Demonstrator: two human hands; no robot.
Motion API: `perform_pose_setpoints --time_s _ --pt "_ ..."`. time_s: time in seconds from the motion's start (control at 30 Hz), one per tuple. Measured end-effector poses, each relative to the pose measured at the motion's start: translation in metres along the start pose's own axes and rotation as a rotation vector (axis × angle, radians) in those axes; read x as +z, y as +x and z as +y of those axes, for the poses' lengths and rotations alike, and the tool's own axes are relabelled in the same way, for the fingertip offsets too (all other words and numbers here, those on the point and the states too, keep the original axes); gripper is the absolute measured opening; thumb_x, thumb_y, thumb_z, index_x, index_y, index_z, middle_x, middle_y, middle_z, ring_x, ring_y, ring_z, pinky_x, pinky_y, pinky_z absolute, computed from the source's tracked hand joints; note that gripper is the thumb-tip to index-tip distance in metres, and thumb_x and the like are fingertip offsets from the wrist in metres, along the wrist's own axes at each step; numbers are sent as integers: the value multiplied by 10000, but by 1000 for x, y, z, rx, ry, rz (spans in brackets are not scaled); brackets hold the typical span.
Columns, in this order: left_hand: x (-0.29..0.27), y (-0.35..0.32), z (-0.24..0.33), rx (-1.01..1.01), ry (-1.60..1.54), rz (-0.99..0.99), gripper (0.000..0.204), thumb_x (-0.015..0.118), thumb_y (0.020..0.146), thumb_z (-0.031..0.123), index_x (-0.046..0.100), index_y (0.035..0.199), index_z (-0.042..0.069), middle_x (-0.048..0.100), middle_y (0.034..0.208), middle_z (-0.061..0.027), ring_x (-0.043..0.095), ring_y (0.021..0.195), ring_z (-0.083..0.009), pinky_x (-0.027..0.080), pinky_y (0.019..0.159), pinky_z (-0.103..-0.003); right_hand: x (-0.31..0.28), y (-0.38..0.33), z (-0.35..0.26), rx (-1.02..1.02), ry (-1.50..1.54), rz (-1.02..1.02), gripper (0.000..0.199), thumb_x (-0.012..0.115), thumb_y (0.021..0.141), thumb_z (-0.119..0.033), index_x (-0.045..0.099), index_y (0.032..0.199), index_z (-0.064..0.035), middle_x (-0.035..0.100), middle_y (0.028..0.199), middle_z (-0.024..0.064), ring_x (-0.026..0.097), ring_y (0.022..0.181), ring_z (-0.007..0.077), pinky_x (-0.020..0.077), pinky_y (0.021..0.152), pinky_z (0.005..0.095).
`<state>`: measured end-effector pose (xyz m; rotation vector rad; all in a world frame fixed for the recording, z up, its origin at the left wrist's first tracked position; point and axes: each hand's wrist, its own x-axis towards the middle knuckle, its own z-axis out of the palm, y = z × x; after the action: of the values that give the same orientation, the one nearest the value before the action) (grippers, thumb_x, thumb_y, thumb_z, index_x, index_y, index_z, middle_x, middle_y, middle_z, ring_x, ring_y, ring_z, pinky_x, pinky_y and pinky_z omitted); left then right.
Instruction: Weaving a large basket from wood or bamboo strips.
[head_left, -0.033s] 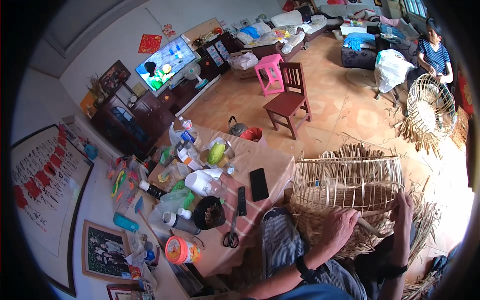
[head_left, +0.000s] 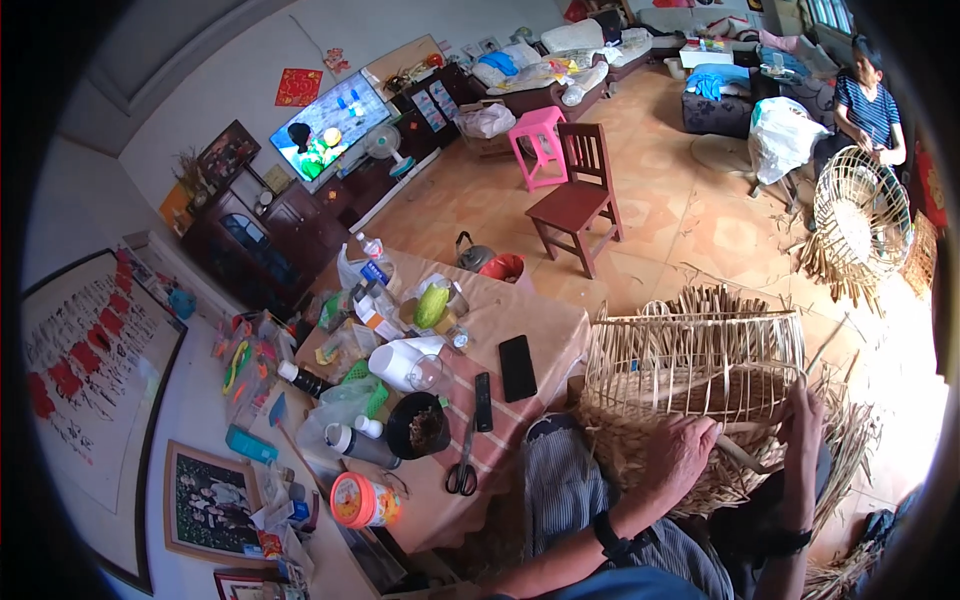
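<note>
On my lap leans a large woven basket (head_left: 640,400) of straw-coloured strips, dense below, with upright stakes and a rim band above. My left hand (head_left: 680,452) is closed at its near side, fingers pinched where a flat strip (head_left: 745,455) curves out toward the right. My right hand (head_left: 803,415) is closed at the basket's right edge, and a thin strip (head_left: 826,342) sticks up above it. The fingertips of both hands are partly hidden. Loose strip ends (head_left: 845,450) fan out beyond my right hand.
Left of me a table (head_left: 550,320) carries scissors (head_left: 462,475), a remote (head_left: 484,403), a phone (head_left: 518,368), a dark bowl (head_left: 418,425) and bottles. A wooden chair (head_left: 575,205) stands ahead. At the far right a seated person (head_left: 868,110) holds another basket (head_left: 850,215).
A thin strip now stands up above my right hand, where it did not show before. My left hand and the basket have hardly moved.
</note>
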<state>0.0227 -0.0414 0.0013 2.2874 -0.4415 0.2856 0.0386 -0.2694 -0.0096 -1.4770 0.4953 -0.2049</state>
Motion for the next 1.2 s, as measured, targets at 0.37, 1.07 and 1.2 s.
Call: perform_pose_setpoints --time_s 0.37,1.07,1.2 --pt "0 4 6 55 1 141 175 666 971 194 674 870 51 647 748 -109 623 762 -302 474 760 -416 11 -13 4 -138 54 -20 239 630 1046 -274 641 880 -102 523 605 -46 422 481 61 358 451 225" --pt "-16 0 -3 271 21 -110 352 575 895 -72 688 1213 28 727 1092 -175 704 1028 -353 570 918 -423 -123 -44 71 -120 1198 96 239 607 1056 -291 645 1236 -139 651 1032 -41 490 731 96 433 640 267" --pt "1 1 2 173 -99 -122 315 561 932 -54 654 1224 18 712 1098 -197 704 995 -378 579 854 -447 -123 -63 40 -131 -527 -15 313 520 1067 -271 685 1174 -27 718 937 119 645 839 174 504 680 313"
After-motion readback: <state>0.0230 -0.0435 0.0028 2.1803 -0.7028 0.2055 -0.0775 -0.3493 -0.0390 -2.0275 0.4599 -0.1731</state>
